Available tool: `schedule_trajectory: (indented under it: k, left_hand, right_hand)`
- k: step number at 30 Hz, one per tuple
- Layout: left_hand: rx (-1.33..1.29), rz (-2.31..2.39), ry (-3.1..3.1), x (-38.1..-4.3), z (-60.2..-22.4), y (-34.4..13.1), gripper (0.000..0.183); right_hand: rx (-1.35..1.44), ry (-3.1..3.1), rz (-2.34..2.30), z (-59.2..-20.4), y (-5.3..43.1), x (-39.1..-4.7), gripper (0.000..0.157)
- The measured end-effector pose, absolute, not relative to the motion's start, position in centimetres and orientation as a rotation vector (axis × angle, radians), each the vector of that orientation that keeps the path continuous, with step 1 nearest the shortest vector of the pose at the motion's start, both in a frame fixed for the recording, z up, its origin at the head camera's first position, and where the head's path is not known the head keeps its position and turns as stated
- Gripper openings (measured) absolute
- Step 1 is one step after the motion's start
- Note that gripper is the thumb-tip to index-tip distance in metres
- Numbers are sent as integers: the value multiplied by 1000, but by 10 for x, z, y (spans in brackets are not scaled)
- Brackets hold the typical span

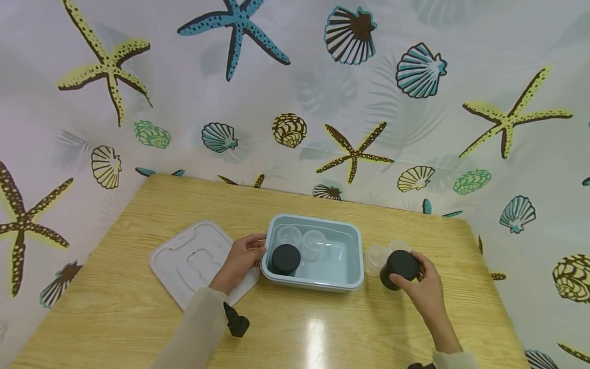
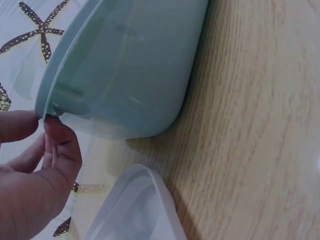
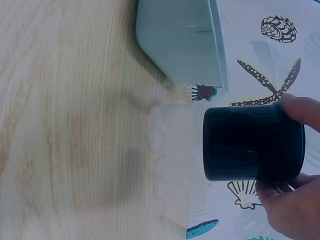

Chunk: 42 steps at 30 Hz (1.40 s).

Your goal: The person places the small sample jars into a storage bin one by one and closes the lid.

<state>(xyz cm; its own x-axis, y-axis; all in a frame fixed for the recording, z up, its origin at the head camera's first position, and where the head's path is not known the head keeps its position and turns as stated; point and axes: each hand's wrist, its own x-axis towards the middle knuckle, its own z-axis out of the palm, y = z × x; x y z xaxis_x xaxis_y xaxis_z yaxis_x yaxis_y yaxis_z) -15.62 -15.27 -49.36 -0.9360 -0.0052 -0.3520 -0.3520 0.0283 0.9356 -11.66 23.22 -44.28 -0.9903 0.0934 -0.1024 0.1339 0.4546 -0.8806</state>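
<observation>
A light blue plastic bin (image 1: 318, 282) stands mid-table. At its left end my left hand (image 1: 241, 260) pinches the rim between thumb and fingers, as the left wrist view confirms. Inside the bin, toward the left, are a black round container (image 1: 286, 258) and two clear plastic cups (image 1: 289, 234). To the right of the bin, my right hand (image 1: 425, 288) grips a second black cylindrical container (image 3: 252, 145) by its sides, thumb opposite fingers. The right wrist view shows it raised off the table. Two more clear cups (image 1: 376, 258) stand on the table beside it, partly hidden behind the container.
A whitish rectangular lid (image 1: 184, 259) lies on the table left of the bin, partly under my left forearm. The wooden table (image 1: 276, 328) meets a sheet (image 1: 258, 102) printed with starfish and shells at the back and sides.
</observation>
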Motion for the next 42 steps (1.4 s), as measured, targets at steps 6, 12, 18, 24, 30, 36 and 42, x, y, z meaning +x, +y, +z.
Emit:
schedule_trajectory:
  k: [6,12,18,24,30,36,42]
  left_hand:
    - [-375,1986,2056,-157,-494,-153,40]
    - [-370,1996,2049,-157,-494,-153,40]
    - [-354,2009,2039,-156,-494,-153,41]
    - [-341,2015,2038,-156,-494,-153,42]
    - [-355,2004,2037,-156,-494,-153,42]
    - [-357,2006,2043,-157,-495,-152,41]
    - [-346,2010,2043,-156,-494,-153,42]
  right_hand:
    - [184,2670,-1602,-437,228,-118,75]
    - [160,2678,-1609,-432,221,-122,74]
    - [128,2671,-1642,-424,211,-127,74]
    - [102,2646,-1670,-420,199,-132,74]
    - [58,2641,-1705,-422,187,-136,74]
    - [19,2621,-1716,-424,178,-139,74]
    - [-5,2609,-1712,-428,167,-138,75]
